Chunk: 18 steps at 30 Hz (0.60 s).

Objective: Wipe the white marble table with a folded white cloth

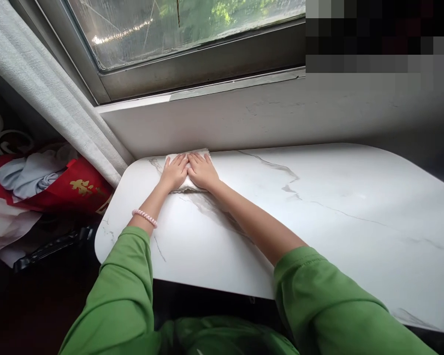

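A folded cream cloth (188,185) lies flat on the white marbled table (318,197), close to its far edge by the wall. My left hand (174,172) rests palm down on the cloth's left part, fingers stretched forward. Beside it, my right hand (203,170) presses flat on the right part, with its fingers laid out. The two hands touch or nearly touch at the thumbs. Both palms hide much of the cloth. A pink coiled band is around my left wrist.
Behind the table stand a wall (222,118) and a window (200,29). A pale curtain (55,74) hangs at the left, near a red bag (70,185) with grey cloth in it. The table's rounded left end is near the bag.
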Available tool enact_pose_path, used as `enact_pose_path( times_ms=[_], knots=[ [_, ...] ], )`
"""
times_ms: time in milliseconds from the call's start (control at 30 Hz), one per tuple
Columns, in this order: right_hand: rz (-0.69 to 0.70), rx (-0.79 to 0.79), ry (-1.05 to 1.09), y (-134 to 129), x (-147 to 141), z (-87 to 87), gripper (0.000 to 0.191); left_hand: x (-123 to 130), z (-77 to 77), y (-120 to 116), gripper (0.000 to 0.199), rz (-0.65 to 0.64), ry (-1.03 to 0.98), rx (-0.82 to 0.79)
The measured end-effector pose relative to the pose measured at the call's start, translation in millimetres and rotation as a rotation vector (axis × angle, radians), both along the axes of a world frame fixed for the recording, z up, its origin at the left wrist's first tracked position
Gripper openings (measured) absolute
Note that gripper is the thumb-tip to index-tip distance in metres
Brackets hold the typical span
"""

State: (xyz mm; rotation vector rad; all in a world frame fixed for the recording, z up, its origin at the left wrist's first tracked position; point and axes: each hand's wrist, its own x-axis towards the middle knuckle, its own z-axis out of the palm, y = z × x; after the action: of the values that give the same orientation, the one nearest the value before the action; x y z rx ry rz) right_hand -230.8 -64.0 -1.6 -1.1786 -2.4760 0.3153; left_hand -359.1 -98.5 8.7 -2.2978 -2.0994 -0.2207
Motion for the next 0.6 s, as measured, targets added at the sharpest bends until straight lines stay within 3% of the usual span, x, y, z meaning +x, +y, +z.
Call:
enact_pose_path(
  times_ms=[400, 600],
  knots=[
    [0.019, 0.062, -0.097, -85.5, 69.1, 0.0, 0.058, 69.5, 5.3, -91.9, 0.047, -0.016, -0.002, -0.011],
    [0.057, 0.108, -0.115, -135.4, 117.1, -1.7, 0.056, 112.9, 1.1, -146.4, 0.049, -0.04, -0.002, 0.028]
  ],
)
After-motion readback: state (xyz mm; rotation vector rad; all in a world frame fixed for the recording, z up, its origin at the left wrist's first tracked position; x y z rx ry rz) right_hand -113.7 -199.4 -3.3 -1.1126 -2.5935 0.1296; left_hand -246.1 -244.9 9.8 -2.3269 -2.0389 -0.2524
